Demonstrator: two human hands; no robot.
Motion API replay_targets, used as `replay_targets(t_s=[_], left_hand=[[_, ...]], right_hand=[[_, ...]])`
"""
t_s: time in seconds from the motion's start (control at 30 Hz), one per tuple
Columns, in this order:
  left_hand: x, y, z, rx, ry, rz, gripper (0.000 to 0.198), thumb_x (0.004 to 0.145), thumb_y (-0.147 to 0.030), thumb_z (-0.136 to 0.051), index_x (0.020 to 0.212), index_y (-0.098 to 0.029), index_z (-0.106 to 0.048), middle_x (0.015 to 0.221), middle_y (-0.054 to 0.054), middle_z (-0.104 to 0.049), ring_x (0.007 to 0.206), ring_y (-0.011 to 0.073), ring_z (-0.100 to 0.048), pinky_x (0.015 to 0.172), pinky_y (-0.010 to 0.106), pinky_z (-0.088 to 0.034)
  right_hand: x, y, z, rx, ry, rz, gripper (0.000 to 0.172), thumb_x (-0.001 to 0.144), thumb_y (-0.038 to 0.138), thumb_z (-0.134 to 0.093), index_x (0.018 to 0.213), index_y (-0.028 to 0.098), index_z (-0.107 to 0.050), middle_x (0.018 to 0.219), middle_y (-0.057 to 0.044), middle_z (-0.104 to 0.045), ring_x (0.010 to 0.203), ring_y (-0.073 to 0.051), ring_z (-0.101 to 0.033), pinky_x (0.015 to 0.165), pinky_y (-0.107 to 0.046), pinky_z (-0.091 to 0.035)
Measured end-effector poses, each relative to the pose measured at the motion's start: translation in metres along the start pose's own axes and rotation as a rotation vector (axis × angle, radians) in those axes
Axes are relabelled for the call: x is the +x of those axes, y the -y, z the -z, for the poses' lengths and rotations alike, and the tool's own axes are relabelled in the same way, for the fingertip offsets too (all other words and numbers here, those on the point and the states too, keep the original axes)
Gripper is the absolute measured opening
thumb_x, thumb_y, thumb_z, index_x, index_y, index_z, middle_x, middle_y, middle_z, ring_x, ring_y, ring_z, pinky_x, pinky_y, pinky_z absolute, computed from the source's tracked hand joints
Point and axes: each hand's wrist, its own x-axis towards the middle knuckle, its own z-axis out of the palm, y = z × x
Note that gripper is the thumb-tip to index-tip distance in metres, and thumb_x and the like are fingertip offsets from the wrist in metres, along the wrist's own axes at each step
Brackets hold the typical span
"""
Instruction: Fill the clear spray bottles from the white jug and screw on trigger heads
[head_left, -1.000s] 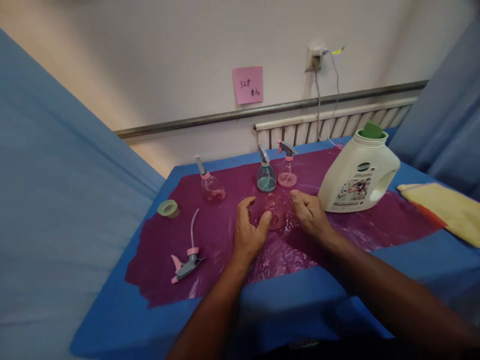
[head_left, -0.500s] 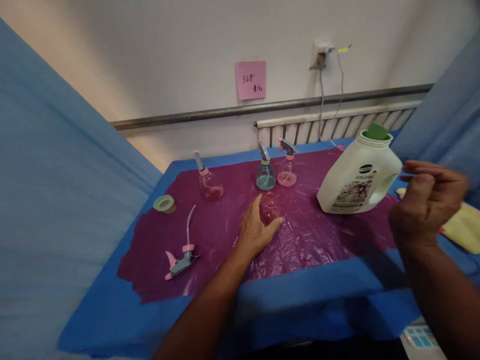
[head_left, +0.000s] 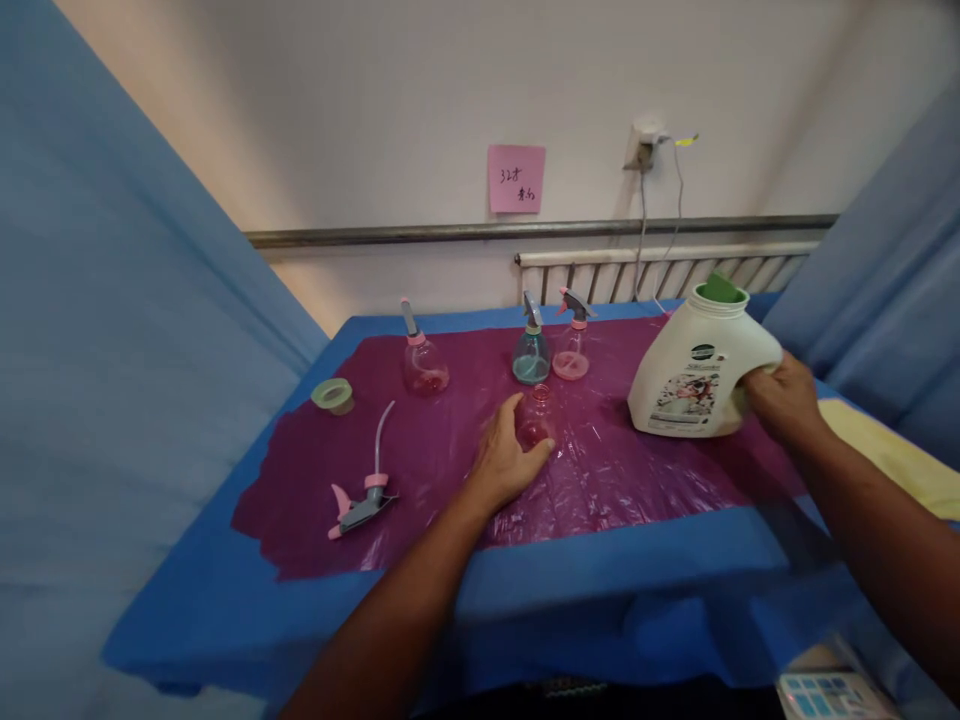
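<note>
My left hand (head_left: 506, 452) is curled around the side of a small clear pink spray bottle (head_left: 537, 418), which stands upright with its neck uncovered. On the right, my right hand (head_left: 784, 398) has its fingers through the handle of a large cream detergent jug (head_left: 694, 365) with a green spout in its mouth. That jug stands upright on the sheet, its cap off. A grey and pink spray head (head_left: 365, 508) with a bent clear tube lies at the left. Near the left edge sits a pale green cap (head_left: 334, 396).
Behind my left hand stand a blue-green spray bottle (head_left: 532, 355) and a pink spray bottle (head_left: 571, 350). Another pink spray bottle (head_left: 425, 366) is farther left. A purple plastic sheet (head_left: 450, 470) covers the blue table (head_left: 600, 560). A yellow cloth (head_left: 885, 455) lies at the right.
My right hand has moved from the air beside the jug onto its handle and closed around it. My left hand stays on the pink bottle. The view has shifted slightly.
</note>
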Motion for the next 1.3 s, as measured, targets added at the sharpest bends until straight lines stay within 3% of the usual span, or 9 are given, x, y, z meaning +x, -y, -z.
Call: replay_targets(t_s=[0.2,0.47,0.8,1.3], left_hand=[[0.000,0.001,-0.001,-0.016,-0.026,-0.034,0.089,0.092,-0.037,-0.085,0.170,-0.023,-0.044,0.172,0.019,-0.058,0.160,0.0412,-0.057,0.134,0.065,-0.045],[-0.001,0.006,0.000,-0.010,-0.059,-0.169,0.083,0.094,-0.037,-0.083,0.168,-0.023,-0.048,0.170,0.016,-0.059,0.160,0.0378,-0.056,0.136,0.061,-0.044],[0.000,0.011,-0.003,0.025,-0.076,-0.236,0.083,0.094,-0.036,-0.083,0.169,-0.024,-0.049,0.166,0.015,-0.061,0.157,0.0359,-0.058,0.136,0.059,-0.045],[-0.004,0.007,-0.001,0.055,-0.104,-0.262,0.084,0.090,-0.031,-0.086,0.168,-0.031,-0.054,0.159,0.011,-0.064,0.150,0.0341,-0.061,0.132,0.057,-0.048]], right_hand=[[0.012,0.051,0.019,-0.310,0.083,0.168,0.023,0.072,0.045,-0.055,0.081,0.025,-0.064,0.077,-0.006,-0.071,0.078,-0.026,-0.065,0.071,-0.036,-0.047],[0.014,0.100,0.016,-0.726,0.322,0.378,0.033,0.087,0.039,-0.054,0.109,0.024,-0.074,0.096,-0.011,-0.081,0.081,-0.029,-0.070,0.070,-0.036,-0.040],[0.016,0.137,0.017,-1.018,0.400,0.497,0.038,0.102,0.043,-0.048,0.125,0.026,-0.073,0.112,-0.014,-0.085,0.095,-0.034,-0.078,0.072,-0.036,-0.038],[0.019,0.164,0.030,-1.174,0.418,0.721,0.027,0.100,0.041,-0.051,0.112,0.027,-0.071,0.106,-0.011,-0.084,0.091,-0.031,-0.078,0.064,-0.035,-0.028]])
